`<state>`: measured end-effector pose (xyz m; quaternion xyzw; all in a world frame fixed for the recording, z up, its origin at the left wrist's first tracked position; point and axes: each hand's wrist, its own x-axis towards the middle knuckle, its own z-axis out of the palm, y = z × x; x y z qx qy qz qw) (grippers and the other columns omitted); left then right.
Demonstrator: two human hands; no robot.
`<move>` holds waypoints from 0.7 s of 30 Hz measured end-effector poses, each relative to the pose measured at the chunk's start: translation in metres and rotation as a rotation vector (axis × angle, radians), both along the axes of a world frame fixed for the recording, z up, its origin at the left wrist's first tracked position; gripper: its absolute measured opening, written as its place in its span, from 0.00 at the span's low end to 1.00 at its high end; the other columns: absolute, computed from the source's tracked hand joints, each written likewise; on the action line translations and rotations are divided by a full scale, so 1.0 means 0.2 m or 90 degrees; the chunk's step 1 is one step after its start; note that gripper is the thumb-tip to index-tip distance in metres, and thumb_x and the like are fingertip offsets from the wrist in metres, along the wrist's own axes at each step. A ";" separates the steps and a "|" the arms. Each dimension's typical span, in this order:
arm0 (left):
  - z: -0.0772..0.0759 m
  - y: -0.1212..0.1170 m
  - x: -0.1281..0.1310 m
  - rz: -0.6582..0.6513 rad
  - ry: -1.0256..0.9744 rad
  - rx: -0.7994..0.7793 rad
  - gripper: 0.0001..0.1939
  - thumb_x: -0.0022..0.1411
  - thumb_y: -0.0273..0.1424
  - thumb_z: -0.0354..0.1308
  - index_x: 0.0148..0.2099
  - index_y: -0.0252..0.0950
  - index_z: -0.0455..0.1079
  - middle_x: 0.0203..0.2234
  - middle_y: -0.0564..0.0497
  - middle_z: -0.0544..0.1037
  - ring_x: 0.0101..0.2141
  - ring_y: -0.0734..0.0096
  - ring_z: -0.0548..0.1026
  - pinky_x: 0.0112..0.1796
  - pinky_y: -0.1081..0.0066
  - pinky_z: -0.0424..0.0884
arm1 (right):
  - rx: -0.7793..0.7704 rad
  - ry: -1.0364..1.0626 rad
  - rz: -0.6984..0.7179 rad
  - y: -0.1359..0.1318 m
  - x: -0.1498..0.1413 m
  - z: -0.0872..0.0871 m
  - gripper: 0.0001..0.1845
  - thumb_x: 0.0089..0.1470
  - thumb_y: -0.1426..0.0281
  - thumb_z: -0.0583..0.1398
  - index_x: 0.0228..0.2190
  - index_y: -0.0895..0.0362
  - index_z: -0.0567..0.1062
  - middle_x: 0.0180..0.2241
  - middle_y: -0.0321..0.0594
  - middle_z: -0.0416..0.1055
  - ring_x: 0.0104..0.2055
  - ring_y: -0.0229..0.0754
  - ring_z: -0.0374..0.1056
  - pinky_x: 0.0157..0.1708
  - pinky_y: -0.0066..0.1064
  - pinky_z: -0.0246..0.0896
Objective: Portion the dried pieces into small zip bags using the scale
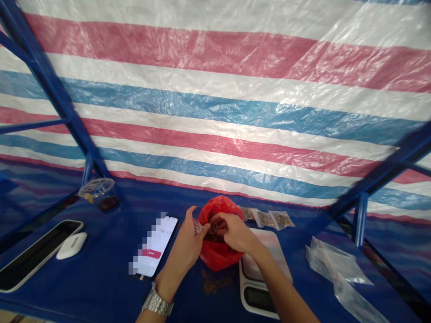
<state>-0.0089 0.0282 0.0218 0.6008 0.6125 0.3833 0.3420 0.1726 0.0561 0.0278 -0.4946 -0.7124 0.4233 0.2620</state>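
Red bag (220,258), one, sits under two hands (189,240) (237,233) near three sachets (266,219).

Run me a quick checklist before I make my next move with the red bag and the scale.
1. Red bag open: ok, its mouth faces up and brown pieces show inside.
2. Small clear bag held: ok, in your left hand at the red bag's opening.
3. Right hand gripping pieces: cannot tell, the fingertips are down among them.
4. Scale showing a reading: not ok, no digits are visible on its dark display.
5. Right forearm off the scale: cannot tell, it crosses over it.
6. Tabletop free of crumbs: not ok, some lie in front of the red bag.
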 end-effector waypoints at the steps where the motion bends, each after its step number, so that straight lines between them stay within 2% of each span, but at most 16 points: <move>1: 0.00 0.00 0.00 0.008 0.011 0.013 0.34 0.68 0.43 0.54 0.70 0.32 0.53 0.41 0.43 0.76 0.42 0.55 0.78 0.47 0.56 0.72 | -0.003 0.013 -0.001 0.00 0.01 0.00 0.23 0.45 0.85 0.56 0.43 0.60 0.77 0.43 0.46 0.80 0.43 0.45 0.78 0.42 0.30 0.72; 4: -0.01 0.02 0.00 0.042 0.030 0.090 0.36 0.67 0.45 0.55 0.69 0.33 0.51 0.46 0.41 0.73 0.46 0.53 0.76 0.49 0.54 0.71 | 0.002 0.049 0.006 0.03 0.05 0.00 0.20 0.47 0.83 0.57 0.41 0.58 0.76 0.41 0.43 0.79 0.41 0.44 0.78 0.43 0.32 0.72; 8: -0.02 0.03 0.02 0.066 0.054 0.195 0.31 0.64 0.34 0.58 0.65 0.34 0.54 0.47 0.41 0.71 0.49 0.55 0.73 0.53 0.52 0.68 | 0.041 0.118 0.022 0.05 0.11 0.05 0.16 0.50 0.80 0.57 0.40 0.56 0.75 0.41 0.40 0.78 0.42 0.43 0.76 0.46 0.34 0.70; 11: -0.02 0.03 0.04 0.009 0.020 0.186 0.22 0.65 0.30 0.55 0.60 0.36 0.58 0.43 0.45 0.73 0.44 0.58 0.75 0.49 0.56 0.70 | 0.052 0.152 0.034 0.03 0.13 0.13 0.16 0.52 0.78 0.58 0.42 0.54 0.76 0.43 0.40 0.78 0.44 0.43 0.75 0.49 0.37 0.69; 14: -0.01 0.02 0.05 -0.058 -0.016 0.138 0.13 0.69 0.33 0.53 0.54 0.39 0.62 0.40 0.47 0.74 0.41 0.59 0.76 0.44 0.59 0.70 | 0.045 0.185 0.075 -0.01 0.10 0.21 0.15 0.55 0.77 0.58 0.44 0.53 0.76 0.44 0.40 0.78 0.46 0.43 0.75 0.50 0.37 0.69; 16: 0.00 0.02 0.06 -0.084 -0.033 0.123 0.11 0.69 0.35 0.54 0.52 0.40 0.64 0.42 0.47 0.75 0.43 0.58 0.76 0.45 0.59 0.70 | 0.071 0.160 0.076 -0.04 0.07 0.25 0.16 0.55 0.78 0.58 0.44 0.52 0.76 0.44 0.39 0.77 0.46 0.43 0.75 0.49 0.37 0.70; 18: 0.00 0.02 0.06 -0.099 -0.043 0.120 0.10 0.69 0.35 0.55 0.51 0.41 0.65 0.43 0.46 0.75 0.45 0.58 0.75 0.46 0.58 0.70 | 0.143 0.080 0.043 -0.06 0.03 0.28 0.19 0.54 0.82 0.58 0.43 0.52 0.77 0.44 0.39 0.77 0.47 0.44 0.74 0.51 0.38 0.69; 21: -0.02 0.03 0.07 -0.091 -0.030 0.127 0.15 0.67 0.31 0.56 0.55 0.40 0.65 0.45 0.45 0.75 0.47 0.55 0.75 0.49 0.55 0.69 | 0.257 -0.037 0.010 -0.09 -0.01 0.30 0.22 0.51 0.86 0.57 0.42 0.52 0.78 0.46 0.41 0.75 0.50 0.45 0.71 0.55 0.40 0.66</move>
